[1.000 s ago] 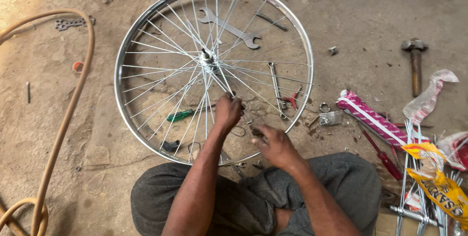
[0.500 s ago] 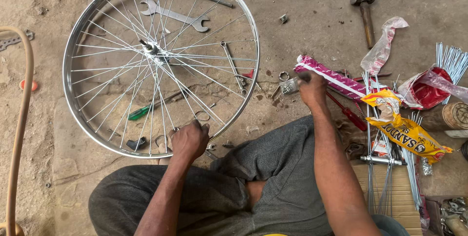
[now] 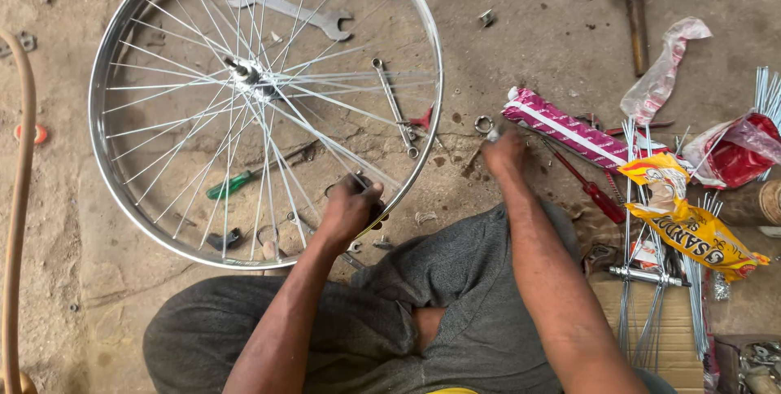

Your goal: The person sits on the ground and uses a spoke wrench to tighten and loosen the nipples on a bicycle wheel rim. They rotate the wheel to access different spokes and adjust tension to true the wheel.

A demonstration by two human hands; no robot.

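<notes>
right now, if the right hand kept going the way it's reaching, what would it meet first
The right hand points up the frame, away from the body. Just past its fingertips lies a small metal ring on the floor, probably the first thing met. The striped pink packet lies just to its right, likely off that line, though depth is unclear.

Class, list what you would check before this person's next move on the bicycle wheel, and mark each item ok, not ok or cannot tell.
1. Left hand grips the wheel rim: ok.
2. Wheel lies flat on the floor: ok.
3. Right hand has reached the small parts beside the ring: ok.
4. Part held in right fingers: cannot tell.
5. Green screwdriver free under the spokes: ok.
</notes>
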